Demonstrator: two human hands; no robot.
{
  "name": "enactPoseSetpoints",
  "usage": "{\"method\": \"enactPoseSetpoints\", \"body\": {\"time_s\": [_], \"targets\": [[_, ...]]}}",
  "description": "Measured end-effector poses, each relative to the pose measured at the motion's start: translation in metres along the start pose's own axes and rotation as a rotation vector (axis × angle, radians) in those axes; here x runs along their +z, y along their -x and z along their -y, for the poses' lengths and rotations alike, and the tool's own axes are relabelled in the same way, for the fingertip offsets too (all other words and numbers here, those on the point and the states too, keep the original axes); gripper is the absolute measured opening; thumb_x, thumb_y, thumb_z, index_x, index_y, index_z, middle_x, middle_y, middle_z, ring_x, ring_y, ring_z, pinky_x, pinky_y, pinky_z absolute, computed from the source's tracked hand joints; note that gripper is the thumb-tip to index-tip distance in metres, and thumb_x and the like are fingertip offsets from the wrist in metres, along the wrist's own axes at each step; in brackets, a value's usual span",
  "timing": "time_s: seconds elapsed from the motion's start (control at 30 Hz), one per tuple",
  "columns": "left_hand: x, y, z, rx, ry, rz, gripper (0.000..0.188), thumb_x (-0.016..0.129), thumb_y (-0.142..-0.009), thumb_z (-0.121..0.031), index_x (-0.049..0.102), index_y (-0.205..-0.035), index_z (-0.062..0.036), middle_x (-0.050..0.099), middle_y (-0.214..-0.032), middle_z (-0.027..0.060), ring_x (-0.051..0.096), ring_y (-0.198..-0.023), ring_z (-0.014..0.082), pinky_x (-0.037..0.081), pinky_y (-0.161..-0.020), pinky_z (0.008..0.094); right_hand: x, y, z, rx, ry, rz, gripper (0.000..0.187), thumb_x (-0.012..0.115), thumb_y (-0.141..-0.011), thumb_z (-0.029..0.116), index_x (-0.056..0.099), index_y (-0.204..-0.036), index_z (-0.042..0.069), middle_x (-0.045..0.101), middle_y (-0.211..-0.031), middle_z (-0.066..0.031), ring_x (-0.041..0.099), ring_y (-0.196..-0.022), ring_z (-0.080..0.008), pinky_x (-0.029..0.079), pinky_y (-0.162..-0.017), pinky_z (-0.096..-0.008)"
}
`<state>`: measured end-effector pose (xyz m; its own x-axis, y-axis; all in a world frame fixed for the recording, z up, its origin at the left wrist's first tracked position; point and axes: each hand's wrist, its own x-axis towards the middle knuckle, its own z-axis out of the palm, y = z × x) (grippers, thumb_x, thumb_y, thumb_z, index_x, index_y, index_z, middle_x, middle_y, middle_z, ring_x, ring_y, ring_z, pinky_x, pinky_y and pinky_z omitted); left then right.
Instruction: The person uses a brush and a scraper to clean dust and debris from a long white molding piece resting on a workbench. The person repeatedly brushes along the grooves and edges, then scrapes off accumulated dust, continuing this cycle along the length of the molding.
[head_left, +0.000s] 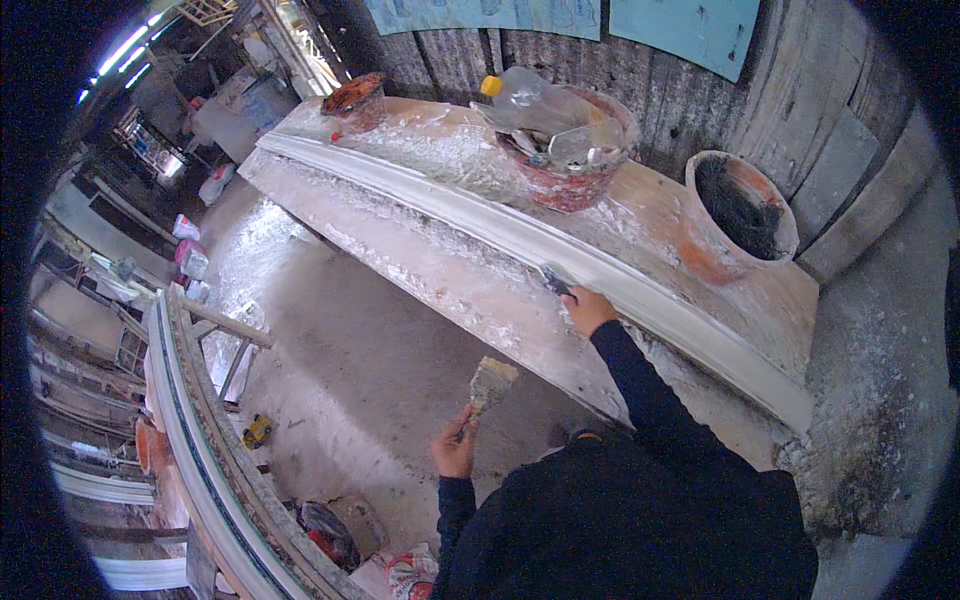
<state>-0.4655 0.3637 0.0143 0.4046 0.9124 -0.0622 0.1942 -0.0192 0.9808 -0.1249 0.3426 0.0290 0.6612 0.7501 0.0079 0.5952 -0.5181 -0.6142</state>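
Across the work board (440, 255) runs a long white plaster moulding (420, 192) with a ridged profile. My right hand (590, 310) is closed on a small dark scraper (553, 280), which is at the near edge of the moulding; its working edge is hard to make out. In front of the board, above the floor, my left hand (455, 450) grips the handle of a wide, flat paintbrush (493, 382). The brush points upward, its tan end looking caked with plaster, apart from the board and the moulding.
Behind the moulding stand a red bucket (565, 185) holding a clear bottle (535, 100), a smaller orange bucket (355, 105) and a dark-lined orange tub (740, 215). A corrugated wall (670, 75) backs the board. Another long moulding (190, 430) lies at the left.
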Motion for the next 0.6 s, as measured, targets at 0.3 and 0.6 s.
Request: {"method": "enactPoseSetpoints", "body": {"time_s": [0.3, 0.6], "targets": [[0.096, -0.028, -0.022, 0.119, -0.107, 0.363, 0.029, 0.058, -0.079, -0.014, 0.058, -0.107, -0.0079, 0.06, -0.101, 0.0106, 0.057, -0.092, 0.0154, 0.042, -0.08, 0.0257, -0.06, 0.054, -0.032, -0.041, -0.237, 0.121, 0.04, 0.062, -0.071, 0.018, 0.043, -0.104, 0.002, 0.053, -0.094, -0.0142, 0.054, -0.089, -0.0262, 0.042, -0.075, -0.0346], [0.234, -0.045, -0.06, 0.529, -0.361, 0.784, 0.028, 0.054, -0.079, -0.016, 0.058, -0.107, -0.0146, 0.06, -0.088, 0.0124, 0.058, -0.077, 0.0278, 0.047, -0.067, 0.0331, -0.153, 0.208, -0.127, 0.493, -0.573, -0.174, 0.031, 0.06, -0.077, 0.018, 0.039, -0.097, 0.006, 0.052, -0.084, -0.008, 0.054, -0.062, -0.0122, 0.041, -0.04, -0.0248]]}}
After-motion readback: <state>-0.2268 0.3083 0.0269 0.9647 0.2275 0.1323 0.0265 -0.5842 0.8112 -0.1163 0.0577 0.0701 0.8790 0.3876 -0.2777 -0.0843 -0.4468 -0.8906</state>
